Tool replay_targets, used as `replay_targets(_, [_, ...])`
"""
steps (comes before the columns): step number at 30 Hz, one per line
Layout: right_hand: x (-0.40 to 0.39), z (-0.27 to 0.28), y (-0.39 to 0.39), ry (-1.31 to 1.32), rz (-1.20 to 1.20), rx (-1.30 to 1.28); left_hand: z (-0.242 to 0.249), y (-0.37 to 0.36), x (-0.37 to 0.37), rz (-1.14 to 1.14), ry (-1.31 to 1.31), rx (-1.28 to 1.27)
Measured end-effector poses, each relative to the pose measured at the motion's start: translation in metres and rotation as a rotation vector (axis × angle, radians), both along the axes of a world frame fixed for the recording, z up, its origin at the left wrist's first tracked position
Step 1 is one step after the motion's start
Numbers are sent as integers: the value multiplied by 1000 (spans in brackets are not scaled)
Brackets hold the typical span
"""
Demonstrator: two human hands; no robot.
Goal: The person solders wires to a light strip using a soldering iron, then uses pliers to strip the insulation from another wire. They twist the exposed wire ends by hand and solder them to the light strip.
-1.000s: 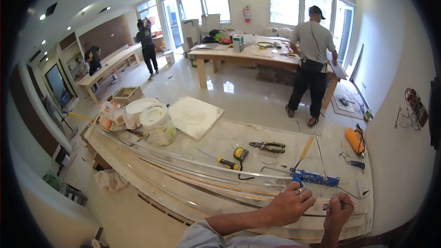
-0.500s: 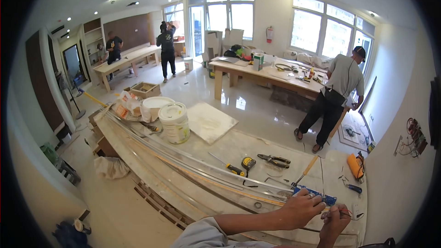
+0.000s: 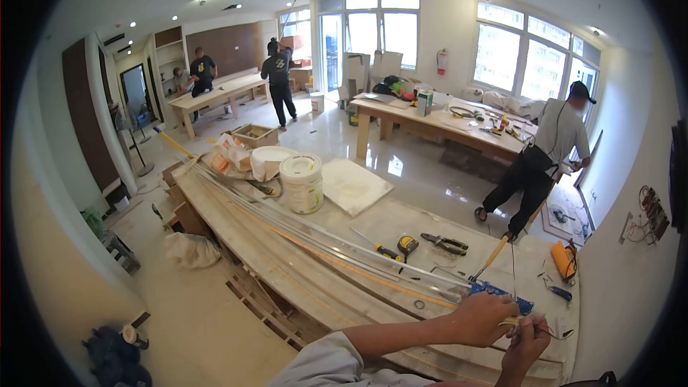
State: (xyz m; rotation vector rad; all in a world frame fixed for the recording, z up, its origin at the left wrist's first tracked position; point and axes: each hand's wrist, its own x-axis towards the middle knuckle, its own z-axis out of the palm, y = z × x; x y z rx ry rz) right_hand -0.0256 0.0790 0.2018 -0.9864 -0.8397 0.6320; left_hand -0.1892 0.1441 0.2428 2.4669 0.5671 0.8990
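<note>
My left hand (image 3: 487, 320) is closed, its fingertips pinched beside a small pale piece (image 3: 510, 321); what it grips is too small to name. Close by on the right, my right hand (image 3: 528, 345) is closed in a pinch on a thin red wire (image 3: 547, 330), which sticks out past its fingers. Partly behind my left hand lies a blue patterned object (image 3: 525, 306). A wooden-handled tool (image 3: 493, 259) leans or lies just beyond it. Pliers (image 3: 444, 244), a tape measure (image 3: 407, 245) and a screwdriver (image 3: 387, 252) lie farther left.
Long metal strips (image 3: 301, 228) run across the work surface to a white bucket (image 3: 302, 185). An orange tool pouch (image 3: 563, 261) and a blue-handled cutter (image 3: 560, 292) lie right. One person (image 3: 557, 136) stands at a far table (image 3: 444, 123); others work at the back left.
The whole view has shifted, so the room appears farther right and slightly lower. My hands stay close together at the wire, with only small finger movement. The person at right has moved slightly.
</note>
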Motion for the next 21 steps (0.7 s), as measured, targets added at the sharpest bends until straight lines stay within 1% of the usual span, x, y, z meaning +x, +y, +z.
replay_targets(1, [0, -1, -2, 3, 3, 20, 1, 1, 0, -3, 5, -12])
replay_targets(3, [7, -3, -5, -18, 13, -21, -1, 1, 6, 2, 20, -28])
replay_targets(5, [-7, 15, -13, -63, -43, -20, 12, -1, 4, -37, 4, -144])
replay_targets(6, [-13, 19, -15, -29, -82, -45, 15, 0, 3, -67, -11, -120])
replay_targets(9, [-4, 27, -21, -84, 4, -112, 27, 5, -1, -134, -55, -90])
replay_targets(11, [-6, 40, -22, -30, 76, -79, 39, 6, -3, -172, -64, -264])
replay_targets(13, [-2, 44, -23, 23, 163, -6, 48, 6, -3, -147, -81, -294])
replay_targets(14, [1, 44, -26, 35, 131, -6, 55, 8, -4, -146, -27, -259])
replay_targets(16, [7, 45, -29, 6, 211, 85, 63, 7, -4, -148, -3, -283])
replay_targets(17, [11, 42, -31, 5, 198, 87, 66, 7, -4, -126, 11, -307])
replay_targets(19, [19, 33, -35, -89, 220, 32, 67, 7, -2, -138, -5, -346])
replay_targets(21, [20, 33, -40, -95, 205, 8, 68, 9, 0, -110, 17, -365])
